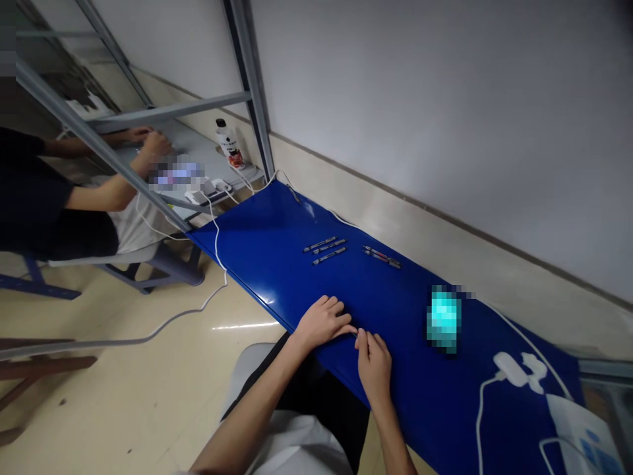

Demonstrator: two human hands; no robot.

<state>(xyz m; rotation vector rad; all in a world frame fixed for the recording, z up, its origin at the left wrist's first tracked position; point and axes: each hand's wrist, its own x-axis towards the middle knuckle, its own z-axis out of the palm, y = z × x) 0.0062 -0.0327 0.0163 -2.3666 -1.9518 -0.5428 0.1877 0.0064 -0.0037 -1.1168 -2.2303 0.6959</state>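
My left hand (324,323) and my right hand (374,363) meet over the front edge of a blue table (277,251). Fingers of both are closed around a thin, dark piece (355,334), mostly hidden and too small to name. Beyond my left hand, three pens lie side by side, the nearest pen (330,256) slightly apart from the others. To their right rests a pair of pens, one of them a dark pen (382,257). A single pen (293,193) lies near the far left corner, by the wall.
A blurred, glowing cyan device (444,318) stands right of my hands. Further right are a white charger (510,369) with a cable and a white packet (583,429). A metal frame post (254,99) rises at the left. Behind it, another person (103,191) sits near a bottle (230,145).
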